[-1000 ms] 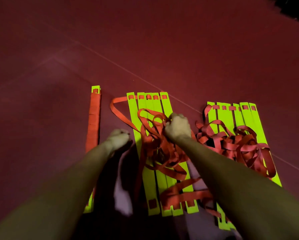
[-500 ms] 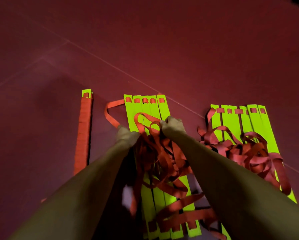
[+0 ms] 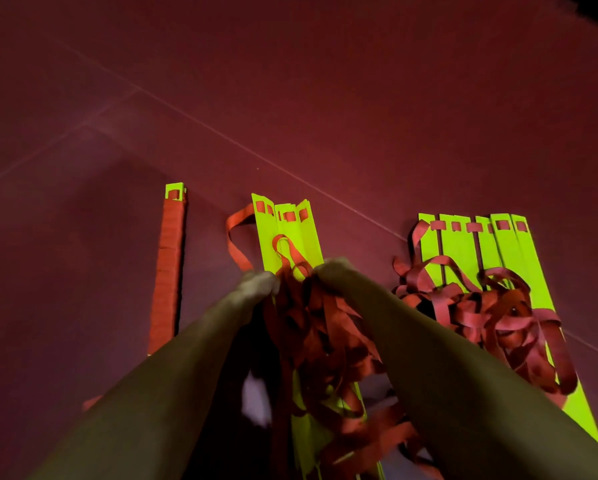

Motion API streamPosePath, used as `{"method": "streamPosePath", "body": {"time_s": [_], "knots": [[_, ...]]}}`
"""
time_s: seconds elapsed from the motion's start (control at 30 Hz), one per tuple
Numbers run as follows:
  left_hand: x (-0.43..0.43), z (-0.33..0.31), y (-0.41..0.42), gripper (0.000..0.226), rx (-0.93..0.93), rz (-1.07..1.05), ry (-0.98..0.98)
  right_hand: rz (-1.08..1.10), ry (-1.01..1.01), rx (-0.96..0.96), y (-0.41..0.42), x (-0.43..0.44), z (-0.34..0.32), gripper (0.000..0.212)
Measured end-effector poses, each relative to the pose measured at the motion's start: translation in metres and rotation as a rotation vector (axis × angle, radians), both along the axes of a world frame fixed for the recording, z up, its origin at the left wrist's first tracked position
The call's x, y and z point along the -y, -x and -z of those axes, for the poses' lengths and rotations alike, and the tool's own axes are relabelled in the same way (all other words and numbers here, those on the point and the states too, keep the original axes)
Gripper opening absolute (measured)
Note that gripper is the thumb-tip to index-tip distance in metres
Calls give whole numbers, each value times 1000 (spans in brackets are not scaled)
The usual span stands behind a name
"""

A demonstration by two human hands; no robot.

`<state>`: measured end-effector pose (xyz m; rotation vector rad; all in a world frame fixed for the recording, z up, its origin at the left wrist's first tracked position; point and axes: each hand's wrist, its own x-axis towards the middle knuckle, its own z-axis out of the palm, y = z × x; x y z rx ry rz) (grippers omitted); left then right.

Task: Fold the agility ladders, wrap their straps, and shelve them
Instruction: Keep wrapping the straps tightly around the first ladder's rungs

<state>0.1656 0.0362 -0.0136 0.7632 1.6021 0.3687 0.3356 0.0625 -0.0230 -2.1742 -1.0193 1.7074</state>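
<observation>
Neon-yellow flat-rung agility ladder (image 3: 311,233), rungs bunched together, lies on the dark red floor (image 3: 325,98) under tangled red straps (image 3: 325,323); left hand (image 3: 259,285) and right hand (image 3: 332,271) squeeze its sides, fingers curled round it. Strap-wrapped ladder bundle (image 3: 167,271) left, spread second ladder (image 3: 512,258) right.

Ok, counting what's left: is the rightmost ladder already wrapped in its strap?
No, the rightmost ladder lies with rungs spread side by side, its red strap in a loose tangle on top.
</observation>
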Motion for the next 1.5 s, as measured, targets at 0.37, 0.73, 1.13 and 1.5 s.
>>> {"method": "streamPosePath", "body": {"time_s": [0.37,0.73,1.13,1.5], "knots": [[8,-54,-4,28,168,-212,-37,109,-206,-163,-3,11,-57,10],[10,-193,-14,14,284,-139,-439,7,-598,-167,-9,21,-203,29],[32,-361,11,36,96,218,-607,-261,-890,-212,-9,72,-394,4],[40,-336,23,90,-338,318,-677,-222,-945,-114,-4,99,-383,19]]}}
